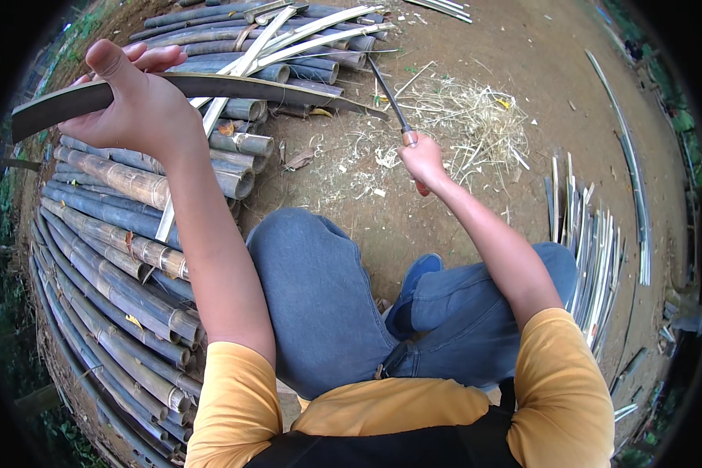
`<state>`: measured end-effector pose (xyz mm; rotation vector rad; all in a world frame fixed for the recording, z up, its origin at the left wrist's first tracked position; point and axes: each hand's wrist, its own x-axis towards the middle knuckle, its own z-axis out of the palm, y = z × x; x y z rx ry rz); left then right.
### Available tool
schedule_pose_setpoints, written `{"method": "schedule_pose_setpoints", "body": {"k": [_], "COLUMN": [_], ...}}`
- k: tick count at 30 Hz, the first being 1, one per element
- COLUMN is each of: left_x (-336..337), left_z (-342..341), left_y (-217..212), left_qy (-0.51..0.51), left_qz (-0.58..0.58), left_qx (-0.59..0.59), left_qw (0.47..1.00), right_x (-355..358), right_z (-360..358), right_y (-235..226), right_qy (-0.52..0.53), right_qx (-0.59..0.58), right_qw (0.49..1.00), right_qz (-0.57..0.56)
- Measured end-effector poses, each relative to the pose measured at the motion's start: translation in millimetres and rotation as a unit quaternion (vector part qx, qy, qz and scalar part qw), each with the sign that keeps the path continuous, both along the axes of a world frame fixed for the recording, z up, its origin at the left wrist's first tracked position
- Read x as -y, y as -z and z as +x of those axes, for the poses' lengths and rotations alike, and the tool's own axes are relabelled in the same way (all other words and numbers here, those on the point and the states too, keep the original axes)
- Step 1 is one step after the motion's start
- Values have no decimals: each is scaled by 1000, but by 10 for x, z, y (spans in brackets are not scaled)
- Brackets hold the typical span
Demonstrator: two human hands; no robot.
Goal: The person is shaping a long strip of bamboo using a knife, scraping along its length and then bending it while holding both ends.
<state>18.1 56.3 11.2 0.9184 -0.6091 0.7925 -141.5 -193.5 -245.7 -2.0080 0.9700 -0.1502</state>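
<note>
My left hand (pixel 136 109), raised at the upper left, holds a long bamboo strip (pixel 249 88) between the thumb and the fingers behind it. The strip is dark on the side toward me with a pale edge, and bows slightly toward the right. In front of me, my right hand (pixel 423 158) is wrapped round the wooden handle of a long knife (pixel 390 97). Its narrow dark blade points up and away. The tip of the strip lies close to the blade; whether they touch I cannot tell.
Stacked bamboo poles (pixel 117 234) fill the left side, with pale split strips (pixel 288 39) across them. Thin shavings (pixel 483 125) litter the dirt ground ahead. A bundle of upright-looking slats (pixel 593 257) lies by my right knee. Long strips (pixel 632 171) lie farther right.
</note>
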Motion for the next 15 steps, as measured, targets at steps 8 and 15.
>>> {"method": "schedule_pose_setpoints", "body": {"k": [8, 15], "left_x": [-28, 13], "left_z": [-68, -103], "left_y": [28, 18], "left_qy": [11, -15], "left_qz": [17, -1], "left_qx": [-51, -35], "left_qw": [999, 999], "right_x": [-413, -488], "right_z": [154, 80], "right_y": [-308, -167], "right_qy": [-142, -121], "right_qx": [40, 15], "right_qw": [989, 992], "right_qz": [-26, -30]}}
